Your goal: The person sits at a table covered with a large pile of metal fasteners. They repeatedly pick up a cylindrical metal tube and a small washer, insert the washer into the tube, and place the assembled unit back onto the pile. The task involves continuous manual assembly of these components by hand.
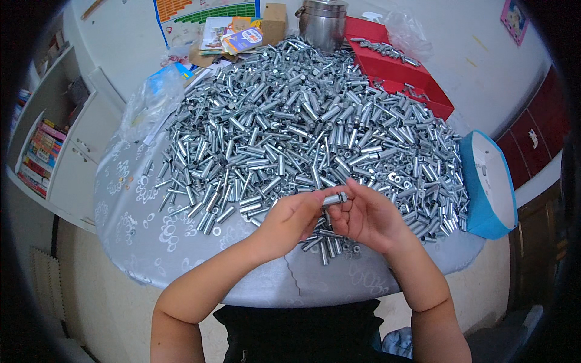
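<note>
My left hand (290,218) grips a zinc-coloured sleeve anchor bolt (335,199) between thumb and fingers. Its end with a washer and nut or hex head points right, and the other end is hidden in my fingers. Beside that end is my right hand (367,218), palm turned up, thumb raised apart and fingers partly curled behind the bolt. Whether those fingers touch it is hard to tell. Under and beyond both hands spreads a large heap of metal sleeves, bolts, nuts and washers (290,136). Several sleeves (324,252) and loose washers (356,249) lie just below my hands.
A silver patterned tablecloth (140,245) covers the round-edged table. At right stands a blue-sided bin with a white inside (490,204). A red open box (422,86) holds some metal parts behind the heap. Farther back are a steel pot (322,27), booklets (243,40) and a plastic bag (152,106).
</note>
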`<state>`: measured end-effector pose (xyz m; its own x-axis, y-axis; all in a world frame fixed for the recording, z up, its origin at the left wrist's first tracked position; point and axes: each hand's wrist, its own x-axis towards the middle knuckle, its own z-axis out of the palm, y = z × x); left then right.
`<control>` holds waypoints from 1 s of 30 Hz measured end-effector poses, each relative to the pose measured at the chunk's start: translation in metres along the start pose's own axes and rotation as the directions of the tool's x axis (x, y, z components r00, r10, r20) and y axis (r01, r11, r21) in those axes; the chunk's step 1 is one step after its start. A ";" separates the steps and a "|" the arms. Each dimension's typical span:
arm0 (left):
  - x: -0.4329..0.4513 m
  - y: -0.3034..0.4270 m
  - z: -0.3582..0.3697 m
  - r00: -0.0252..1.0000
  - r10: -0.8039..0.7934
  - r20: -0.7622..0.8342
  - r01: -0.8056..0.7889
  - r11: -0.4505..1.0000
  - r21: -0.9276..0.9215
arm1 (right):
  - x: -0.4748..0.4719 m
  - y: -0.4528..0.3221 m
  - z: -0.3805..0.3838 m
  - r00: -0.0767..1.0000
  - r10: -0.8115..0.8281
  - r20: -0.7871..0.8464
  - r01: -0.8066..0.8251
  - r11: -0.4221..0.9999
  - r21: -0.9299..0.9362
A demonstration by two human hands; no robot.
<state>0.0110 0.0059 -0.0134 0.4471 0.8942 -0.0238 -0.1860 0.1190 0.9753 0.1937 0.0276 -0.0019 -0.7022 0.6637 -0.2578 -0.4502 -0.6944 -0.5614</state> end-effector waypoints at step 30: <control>0.002 -0.003 -0.003 0.998 -0.042 0.043 0.043 0.999 -0.024 | 0.003 0.001 -0.002 1.000 0.027 -0.012 -0.027 1.000 0.011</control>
<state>0.0096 0.0090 -0.0170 0.4920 0.8688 -0.0553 -0.1872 0.1677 0.9679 0.1926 0.0293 -0.0042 -0.7074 0.6481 -0.2821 -0.4371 -0.7148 -0.5459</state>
